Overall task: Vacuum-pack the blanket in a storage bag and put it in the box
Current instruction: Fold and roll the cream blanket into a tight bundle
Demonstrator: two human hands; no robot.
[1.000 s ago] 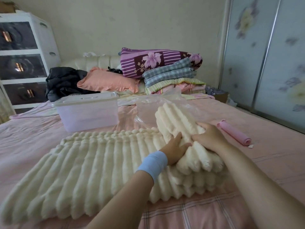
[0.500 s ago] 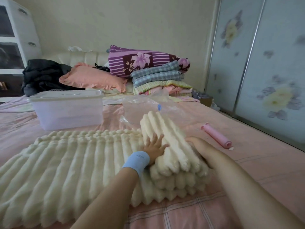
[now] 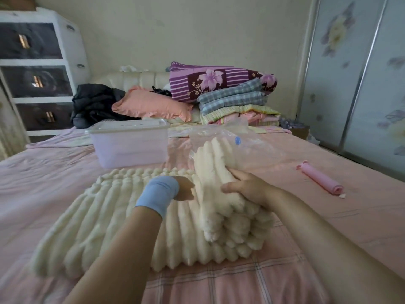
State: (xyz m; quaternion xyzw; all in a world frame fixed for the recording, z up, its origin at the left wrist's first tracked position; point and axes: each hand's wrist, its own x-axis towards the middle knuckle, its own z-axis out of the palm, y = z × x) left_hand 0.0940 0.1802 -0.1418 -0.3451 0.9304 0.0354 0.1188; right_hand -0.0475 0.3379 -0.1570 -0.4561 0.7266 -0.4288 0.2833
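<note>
On the bed (image 3: 328,227), toward your left, the lidded clear box (image 3: 129,148) sits behind the cream ribbed blanket (image 3: 98,216). The blanket lies spread in front of you, its right end folded up into a thick stack. Your left hand (image 3: 184,187), with a blue wristband (image 3: 157,194), is pushed in against that fold. Its fingers are buried in the pile, so you cannot tell how they lie. Your right hand (image 3: 247,187) curls over the fold's top layers and grips them. The clear storage bag (image 3: 221,134) lies just behind the fold, and a pink roll (image 3: 320,179) lies well apart to the right.
</note>
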